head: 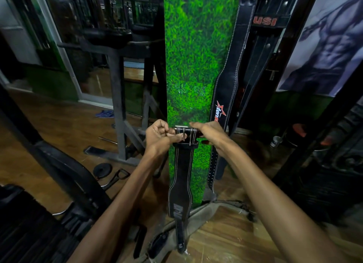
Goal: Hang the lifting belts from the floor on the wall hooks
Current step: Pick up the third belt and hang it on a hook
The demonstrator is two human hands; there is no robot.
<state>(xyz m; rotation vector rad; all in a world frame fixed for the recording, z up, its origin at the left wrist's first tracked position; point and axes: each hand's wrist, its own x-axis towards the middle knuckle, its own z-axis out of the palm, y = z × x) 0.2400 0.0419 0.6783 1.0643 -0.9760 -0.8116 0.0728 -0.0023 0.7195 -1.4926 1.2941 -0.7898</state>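
Against the grass-print wall panel (196, 56), both hands are holding the buckle end of a black leather lifting belt (181, 184), whose length is hanging down the panel toward the wooden floor (225, 233). The left hand (159, 134) is pinching the steel buckle (182, 132) with curled fingers, while the right hand (210, 133) is gripping the strap just beside it. To the panel's right, another black belt (229, 76) with a red star logo is hanging.

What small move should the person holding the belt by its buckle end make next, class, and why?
Probably lift the buckle end higher. Both the left hand and the right hand grip the held belt in front of the green panel, its tail trailing down to the floor, while the hung belt beside it is fastened far above, so any hook seems to sit well overhead.
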